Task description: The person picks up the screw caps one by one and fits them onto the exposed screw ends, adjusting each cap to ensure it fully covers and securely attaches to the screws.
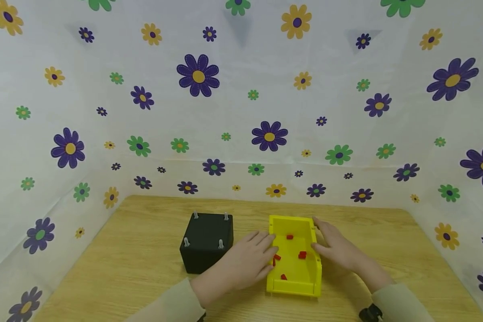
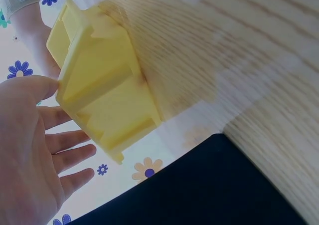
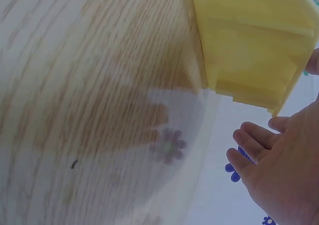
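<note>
Bearing everything, the wooden table (image 1: 124, 250) spreads out on both sides of the yellow bin (image 1: 291, 268); its surface looks smooth, so an uneven push could probably make the bin skid or turn. The bin sits between the two hands, its low end toward the person. If it were tipped that way, its contents would likely run out over that lip. To the bin's left, a short gap away, is the black box (image 1: 209, 230); pulling the bin leftward could bump the two together.

At the bin's left wall, the left hand (image 1: 251, 257) is spread, thumb and fingertips at the rim, without closing round it. At the bin's right wall, the right hand (image 1: 338, 246) is also spread wide, fingers toward the far corner. How firmly either presses I cannot tell; with so loose a hold, a lift might let one side slip.

Left of the bin, grey prongs (image 1: 221, 244) stand up from the box, where a careless left hand could catch them. Smallest are the red pieces (image 1: 302, 255), scattered loose on the bin's floor; a jolt could send them sliding.
</note>
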A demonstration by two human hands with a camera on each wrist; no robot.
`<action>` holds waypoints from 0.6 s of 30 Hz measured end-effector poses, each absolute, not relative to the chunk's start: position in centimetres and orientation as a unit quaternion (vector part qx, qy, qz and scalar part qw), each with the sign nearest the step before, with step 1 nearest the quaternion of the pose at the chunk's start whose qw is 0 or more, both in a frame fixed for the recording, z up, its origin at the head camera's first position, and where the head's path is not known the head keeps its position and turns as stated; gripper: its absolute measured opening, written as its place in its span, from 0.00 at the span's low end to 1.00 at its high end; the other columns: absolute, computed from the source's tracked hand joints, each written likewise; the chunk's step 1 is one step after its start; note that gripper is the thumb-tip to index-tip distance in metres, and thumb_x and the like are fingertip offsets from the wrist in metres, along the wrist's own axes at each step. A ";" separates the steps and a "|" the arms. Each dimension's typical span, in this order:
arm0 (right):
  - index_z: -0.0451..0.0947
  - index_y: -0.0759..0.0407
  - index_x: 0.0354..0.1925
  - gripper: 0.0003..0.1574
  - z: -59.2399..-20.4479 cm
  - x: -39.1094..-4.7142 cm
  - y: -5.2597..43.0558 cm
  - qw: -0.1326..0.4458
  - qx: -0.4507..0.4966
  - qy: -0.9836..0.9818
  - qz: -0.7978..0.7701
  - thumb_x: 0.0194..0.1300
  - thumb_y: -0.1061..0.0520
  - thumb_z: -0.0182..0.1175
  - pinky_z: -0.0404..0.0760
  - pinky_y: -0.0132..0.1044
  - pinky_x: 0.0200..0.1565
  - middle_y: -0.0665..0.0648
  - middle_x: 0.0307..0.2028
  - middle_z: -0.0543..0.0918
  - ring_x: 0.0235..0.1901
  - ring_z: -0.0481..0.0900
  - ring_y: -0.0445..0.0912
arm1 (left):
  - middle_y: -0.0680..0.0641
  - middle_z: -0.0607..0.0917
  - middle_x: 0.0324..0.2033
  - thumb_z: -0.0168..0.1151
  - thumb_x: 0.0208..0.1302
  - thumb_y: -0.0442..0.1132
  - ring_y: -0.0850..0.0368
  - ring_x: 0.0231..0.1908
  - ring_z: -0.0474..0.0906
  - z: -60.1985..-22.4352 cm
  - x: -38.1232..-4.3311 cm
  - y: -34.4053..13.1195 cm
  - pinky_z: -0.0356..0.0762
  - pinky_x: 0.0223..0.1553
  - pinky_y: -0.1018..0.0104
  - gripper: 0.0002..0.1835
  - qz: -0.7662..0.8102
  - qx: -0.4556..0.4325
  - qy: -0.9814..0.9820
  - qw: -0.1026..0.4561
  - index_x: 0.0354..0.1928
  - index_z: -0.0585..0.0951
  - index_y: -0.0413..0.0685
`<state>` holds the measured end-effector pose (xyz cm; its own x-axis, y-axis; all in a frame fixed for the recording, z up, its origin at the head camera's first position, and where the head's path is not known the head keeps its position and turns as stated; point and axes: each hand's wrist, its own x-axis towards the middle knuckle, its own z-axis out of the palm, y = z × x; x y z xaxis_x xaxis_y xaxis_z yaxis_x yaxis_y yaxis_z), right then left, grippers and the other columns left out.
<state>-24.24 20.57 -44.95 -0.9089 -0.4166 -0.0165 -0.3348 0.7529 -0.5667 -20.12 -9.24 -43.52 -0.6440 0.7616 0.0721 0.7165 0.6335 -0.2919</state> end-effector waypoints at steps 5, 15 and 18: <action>0.45 0.68 0.83 0.51 -45.1 -24.2 20.6 0.071 -0.203 0.932 -0.291 0.79 0.46 0.55 0.57 0.76 0.74 0.74 0.80 0.58 0.79 0.54 0.75 | 0.47 0.73 0.76 0.52 0.82 0.56 0.50 0.76 0.70 -43.5 -20.1 -9.7 0.68 0.78 0.53 0.26 0.113 -0.415 -0.898 0.095 0.74 0.76 0.56; 0.44 0.66 0.84 0.50 -45.1 -24.1 20.5 0.072 -0.208 0.932 -0.287 0.81 0.45 0.53 0.60 0.76 0.73 0.75 0.79 0.59 0.78 0.56 0.75 | 0.45 0.72 0.77 0.50 0.83 0.56 0.48 0.78 0.67 -41.4 -20.2 -11.5 0.63 0.80 0.50 0.27 0.089 -0.389 -0.911 0.106 0.75 0.75 0.53; 0.44 0.65 0.84 0.50 -45.1 -24.2 20.6 0.072 -0.208 0.933 -0.286 0.81 0.44 0.52 0.61 0.76 0.72 0.75 0.80 0.58 0.78 0.57 0.75 | 0.45 0.73 0.76 0.52 0.82 0.57 0.47 0.77 0.69 -40.5 -20.3 -12.5 0.64 0.80 0.49 0.27 0.078 -0.372 -0.916 0.126 0.74 0.76 0.53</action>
